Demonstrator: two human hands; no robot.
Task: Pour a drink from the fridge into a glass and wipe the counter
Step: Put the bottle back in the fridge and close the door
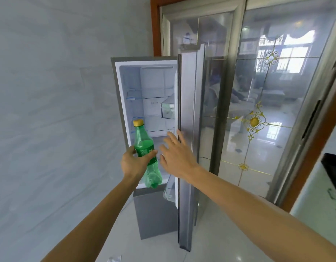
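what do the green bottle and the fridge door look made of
Green bottle: likely translucent green plastic, glossy; light shows through and the base is lobed.
Fridge door: probably metal, grey satin finish, from its soft streaky sheen; brushed or painted, unclear.

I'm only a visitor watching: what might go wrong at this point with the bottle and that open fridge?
1. The left hand alone grips the green bottle around its label, and the bottle is tilted. It might slip and drop onto the tiled floor.
2. The right hand is open, fingers spread, close to the edge of the open fridge door. If the door is swung shut carelessly, fingers may get pinched.
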